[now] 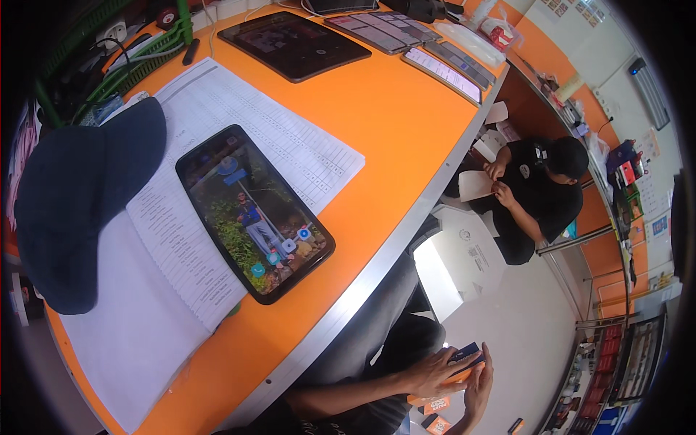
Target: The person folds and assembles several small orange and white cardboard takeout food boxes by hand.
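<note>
Low in the view, my left hand point(433, 375) and my right hand point(478, 388) close around a small orange and dark blue box point(465, 357). The fingers of the left hand lie over its near side, and those of the right hand press its far edge. Beneath the hands are more small orange boxes point(436, 423), partly covered by the hands and the right wrist. Another small orange and dark box point(516, 425) lies apart on the pale floor. A large white printed carton point(471, 254) rests beyond my dark-trousered leg.
The orange table point(406, 109) carries a lit smartphone point(255, 214), printed sheets point(290, 138), a dark cap point(80, 206), a black tablet point(293, 45) and several more phones point(442, 72). Across the floor a person in black point(540, 188) holds a white piece of card point(475, 185). Shelves line the right.
</note>
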Tool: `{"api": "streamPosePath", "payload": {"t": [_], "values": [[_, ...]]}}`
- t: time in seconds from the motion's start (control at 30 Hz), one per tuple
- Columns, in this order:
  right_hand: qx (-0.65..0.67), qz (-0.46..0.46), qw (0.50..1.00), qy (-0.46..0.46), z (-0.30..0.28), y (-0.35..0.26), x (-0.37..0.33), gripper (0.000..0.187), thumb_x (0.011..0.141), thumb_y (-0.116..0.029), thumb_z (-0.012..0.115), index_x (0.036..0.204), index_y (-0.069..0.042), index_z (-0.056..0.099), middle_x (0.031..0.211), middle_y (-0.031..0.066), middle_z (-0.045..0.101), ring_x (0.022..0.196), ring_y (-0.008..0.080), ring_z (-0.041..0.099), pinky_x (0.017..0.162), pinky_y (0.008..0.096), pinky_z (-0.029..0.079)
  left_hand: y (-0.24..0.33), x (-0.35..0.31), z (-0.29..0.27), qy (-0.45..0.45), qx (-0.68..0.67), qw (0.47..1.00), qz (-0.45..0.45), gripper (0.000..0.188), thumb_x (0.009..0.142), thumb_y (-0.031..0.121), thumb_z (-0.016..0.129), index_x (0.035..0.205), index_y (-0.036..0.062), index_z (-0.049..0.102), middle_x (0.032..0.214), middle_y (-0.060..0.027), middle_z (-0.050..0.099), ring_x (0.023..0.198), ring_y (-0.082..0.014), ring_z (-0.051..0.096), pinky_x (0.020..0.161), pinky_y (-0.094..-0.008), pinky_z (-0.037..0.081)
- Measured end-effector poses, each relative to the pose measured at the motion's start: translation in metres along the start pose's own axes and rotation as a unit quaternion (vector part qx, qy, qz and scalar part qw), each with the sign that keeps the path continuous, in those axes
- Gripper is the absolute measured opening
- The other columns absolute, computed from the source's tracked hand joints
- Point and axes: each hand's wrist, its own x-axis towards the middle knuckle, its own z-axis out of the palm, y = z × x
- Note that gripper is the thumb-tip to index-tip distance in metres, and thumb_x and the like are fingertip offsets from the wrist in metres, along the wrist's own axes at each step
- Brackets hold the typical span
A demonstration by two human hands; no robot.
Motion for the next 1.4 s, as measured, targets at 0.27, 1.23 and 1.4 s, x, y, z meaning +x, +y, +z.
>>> {"api": "streamPosePath", "payload": {"t": [0.27,1.23,1.4], "values": [[-0.006,-0.031,0.996,-0.087,-0.037,-0.015,-0.003,0.060,0.102,-0.040,0.050,0.147,-0.001,0.041,0.114,0.0129,0.056,0.107,0.0221,0.054,0.093,0.0328,0.044,0.004,0.003,-0.007,-0.100,-0.016,0.994,0.033,0.077,0.098,0.053,0.050,0.159,0.0275,0.010,0.125,-0.0239,0.044,0.110,-0.0357,0.054,0.096,-0.0490,0.046],[0.412,0.206,0.881,0.107,0.013,0.068,-0.019,0.024,0.103,-0.023,0.053,0.121,-0.008,0.059,0.101,0.0020,0.056,0.096,0.0082,0.051,0.084,0.0234,0.044,-0.050,0.025,-0.036,0.106,-0.206,0.969,-0.081,0.016,0.087,0.007,0.072,0.100,-0.0014,0.072,0.122,-0.0172,0.063,0.109,-0.0258,0.064,0.092,-0.0349,0.051],[0.450,0.233,0.854,0.117,0.011,0.076,-0.037,0.024,0.103,-0.026,0.053,0.119,-0.008,0.059,0.104,0.0038,0.058,0.099,0.0107,0.055,0.087,0.0259,0.047,-0.046,0.031,-0.032,0.027,-0.197,0.976,-0.084,0.020,0.088,0.008,0.071,0.105,-0.0023,0.073,0.130,-0.0191,0.061,0.113,-0.0289,0.064,0.092,-0.0366,0.052]]}}
